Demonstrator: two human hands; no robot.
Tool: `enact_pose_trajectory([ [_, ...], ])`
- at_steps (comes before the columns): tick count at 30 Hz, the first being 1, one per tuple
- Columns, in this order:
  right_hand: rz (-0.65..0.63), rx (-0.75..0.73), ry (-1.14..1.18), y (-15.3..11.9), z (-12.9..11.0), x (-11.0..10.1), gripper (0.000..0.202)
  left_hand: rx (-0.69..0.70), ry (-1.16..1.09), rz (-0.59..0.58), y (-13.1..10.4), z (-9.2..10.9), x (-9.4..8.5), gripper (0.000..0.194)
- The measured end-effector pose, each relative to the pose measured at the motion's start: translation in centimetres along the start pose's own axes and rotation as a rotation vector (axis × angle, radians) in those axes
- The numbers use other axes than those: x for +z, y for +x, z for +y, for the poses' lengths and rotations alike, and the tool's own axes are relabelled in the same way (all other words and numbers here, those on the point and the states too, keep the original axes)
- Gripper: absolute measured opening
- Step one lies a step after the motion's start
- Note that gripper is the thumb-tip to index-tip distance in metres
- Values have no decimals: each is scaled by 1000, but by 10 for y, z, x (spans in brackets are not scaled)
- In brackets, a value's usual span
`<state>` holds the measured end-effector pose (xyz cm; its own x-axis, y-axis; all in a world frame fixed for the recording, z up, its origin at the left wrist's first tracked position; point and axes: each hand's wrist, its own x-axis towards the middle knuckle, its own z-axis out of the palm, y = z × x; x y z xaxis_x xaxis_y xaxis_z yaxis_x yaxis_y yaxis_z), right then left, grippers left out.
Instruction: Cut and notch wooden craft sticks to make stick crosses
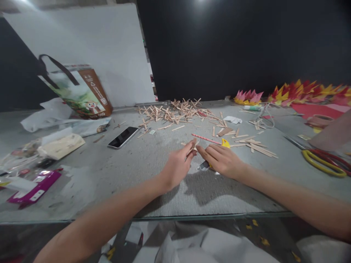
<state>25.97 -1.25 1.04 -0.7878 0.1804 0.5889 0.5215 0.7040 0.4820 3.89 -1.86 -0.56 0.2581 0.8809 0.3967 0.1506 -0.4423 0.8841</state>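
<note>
My left hand (178,166) is closed in a pinch, thumb and finger on a small wooden craft stick (195,147) just above the table. From the other side, the fingertips of my right hand (222,160) meet the same stick, with the fingers bent and pressed together. A yellow utility knife (225,143) passes beneath my right hand, its grey blade end showing below the fingers. The palm hides its middle, so I cannot tell whether it is gripped or lying there. Just behind my hands lies a red-and-white striped straw (205,138).
A heap of wooden sticks (178,112) lies at the back, with loose sticks (257,146) to the right. A phone (123,137), a shopping bag (85,91) and a purple packet (35,188) are left. Scissors (323,162), a tape roll (320,120) and folded-paper pieces (301,93) are right.
</note>
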Motion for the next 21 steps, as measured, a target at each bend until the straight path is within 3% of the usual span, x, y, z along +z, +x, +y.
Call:
enact_pose_trajectory([
  [5,-31,-31,36,-4,2,2,44,96,166,-58,-3,-7,-3,42],
  [11,-22,-25,55,-6,1,5,45,112,182,-78,-2,-10,-2,42],
  [15,33,-52,17,-6,1,4,41,278,296,-79,1,-14,-4,44],
  [17,39,-59,-3,-6,3,3,37,339,347,-90,2,-12,-6,42],
  [21,52,-22,68,-6,5,1,36,326,347,-109,6,-2,-11,38],
])
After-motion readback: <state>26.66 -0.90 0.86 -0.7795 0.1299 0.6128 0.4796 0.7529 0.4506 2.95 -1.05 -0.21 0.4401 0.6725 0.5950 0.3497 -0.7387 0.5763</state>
